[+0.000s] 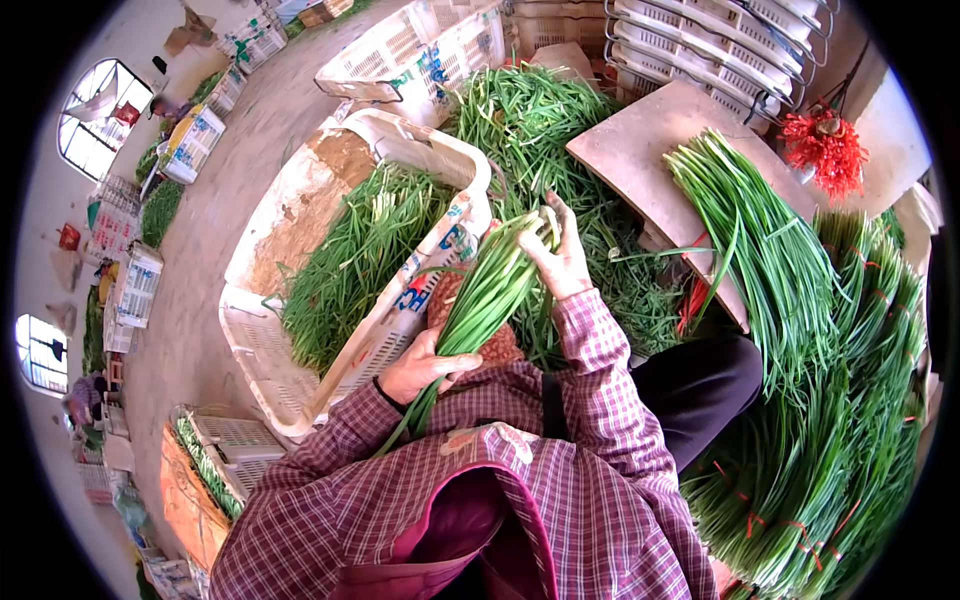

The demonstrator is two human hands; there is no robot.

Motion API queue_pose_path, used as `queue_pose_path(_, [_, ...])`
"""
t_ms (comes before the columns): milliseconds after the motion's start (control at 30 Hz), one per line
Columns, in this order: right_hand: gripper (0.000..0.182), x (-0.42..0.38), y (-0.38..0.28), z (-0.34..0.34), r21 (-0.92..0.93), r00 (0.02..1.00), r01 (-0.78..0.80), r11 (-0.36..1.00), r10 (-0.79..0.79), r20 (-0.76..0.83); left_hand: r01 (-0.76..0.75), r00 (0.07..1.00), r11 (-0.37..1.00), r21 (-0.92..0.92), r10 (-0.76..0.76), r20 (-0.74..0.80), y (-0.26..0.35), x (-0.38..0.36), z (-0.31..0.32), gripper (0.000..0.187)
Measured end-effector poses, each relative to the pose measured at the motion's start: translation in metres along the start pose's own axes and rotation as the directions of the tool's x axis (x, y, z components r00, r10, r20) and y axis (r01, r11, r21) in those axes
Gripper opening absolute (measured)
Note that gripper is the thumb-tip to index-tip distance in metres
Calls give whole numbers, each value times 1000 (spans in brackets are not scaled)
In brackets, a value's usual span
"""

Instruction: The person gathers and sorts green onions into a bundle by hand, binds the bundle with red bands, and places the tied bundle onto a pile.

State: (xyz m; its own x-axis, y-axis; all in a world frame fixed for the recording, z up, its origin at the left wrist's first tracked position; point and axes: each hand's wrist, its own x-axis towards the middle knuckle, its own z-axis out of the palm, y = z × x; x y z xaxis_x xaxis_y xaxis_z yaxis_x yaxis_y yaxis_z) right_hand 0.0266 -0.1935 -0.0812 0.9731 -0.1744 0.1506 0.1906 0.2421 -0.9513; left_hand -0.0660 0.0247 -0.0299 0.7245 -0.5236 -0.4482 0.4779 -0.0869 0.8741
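Observation:
A bunch of long green garlic chives (492, 290) lies slantwise in front of my chest, its pale stem ends pointing up and to the right. My left hand (425, 368) is closed around the lower, leafy part, thumb across the stalks. At the pale ends, my right hand (562, 250) has its fingers bent against the stems, gripping some of them. To the right, a larger bundle of garlic chives (765, 240) rests partly on a board (640, 135). Loose garlic chives (530, 110) are heaped just beyond my hands.
A white plastic crate (250, 310) holding more chives stands at my left. Tied bundles (840, 470) are piled at my right. Red ties (825, 150) hang at upper right, near stacked white crates (700, 50). Other people and crates are along the far left wall.

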Motion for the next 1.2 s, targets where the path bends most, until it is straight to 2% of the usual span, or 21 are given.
queue_pose_path(33, [73,2,4,4,-128,994,85,988,-93,-55,7,1000,1000,2,-7,-2,-2,-1,2,17])
queue_pose_path(67, [73,2,5,4,-127,994,83,988,-90,-57,2,1000,1000,23,-1,-30,-4,-2,4,18])
queue_pose_path(133, [51,3,1,3,-202,994,-87,976,72,-79,18,998,997,80,-12,-63,-7,-2,4,21])
queue_pose_path(167, [38,0,-1,2,-281,988,-43,959,-1,-154,19,998,997,79,-15,-60,-8,-2,6,21])
queue_pose_path(267, [36,1,0,-4,-362,968,-101,927,8,-249,44,998,997,63,-41,-42,-8,-3,13,18])
queue_pose_path(300, [31,7,8,-9,-294,956,-199,935,118,-269,45,998,997,66,-43,-37,-10,-2,12,18])
queue_pose_path(367, [30,18,34,-22,269,946,-148,952,215,-241,-10,997,995,101,3,75,-14,0,11,16])
queue_pose_path(400, [30,21,32,-20,283,953,-103,954,176,-245,-10,998,996,90,5,62,-12,-1,14,16])
queue_pose_path(500, [42,16,4,-38,352,814,-408,842,510,-276,-12,1000,998,56,11,2,-9,-4,12,16])
queue_pose_path(567, [68,17,3,-50,304,880,-418,856,465,-97,12,999,998,64,-10,-44,-12,-5,6,16])
queue_pose_path(633, [66,5,-16,-39,-15,955,-291,957,289,-68,-16,999,999,51,17,-37,-8,-3,5,15])
queue_pose_path(667, [75,-2,-4,-32,157,987,-162,974,159,33,5,999,998,60,-3,-32,-7,-2,7,16])
queue_pose_path(700, [73,-7,-6,-20,51,992,-123,991,124,-9,4,1000,998,62,-2,-27,-7,-1,9,16])
queue_pose_path(767, [61,-7,15,-15,18,996,-59,998,60,-62,22,999,997,78,-19,-39,-7,0,13,16])
queue_pose_path(800, [48,-7,9,-17,-196,995,-46,979,27,-99,14,999,996,90,-12,-31,-6,-1,14,16])
queue_pose_path(900, [29,1,-1,-23,-384,971,-135,913,44,-236,36,999,998,59,-37,17,-9,-4,14,17])
queue_pose_path(933, [29,10,20,-25,-245,936,-64,968,-27,-351,38,999,998,58,-39,17,-9,-4,14,17])
queue_pose_path(967, [31,18,37,-36,-2,930,-118,993,110,-351,57,998,998,39,-58,32,-7,-5,14,17])
queue_pose_path(1033, [38,18,11,-65,173,825,-318,932,362,-433,70,996,997,20,-71,47,-2,-8,13,17])
queue_pose_path(1133, [46,15,-4,-78,174,904,-303,937,340,-258,-9,1000,998,-62,9,6,6,-13,7,16])
queue_pose_path(1200, [44,-2,-31,-52,19,967,-230,973,231,-104,-41,998,992,-122,45,36,-1,-6,-4,19])
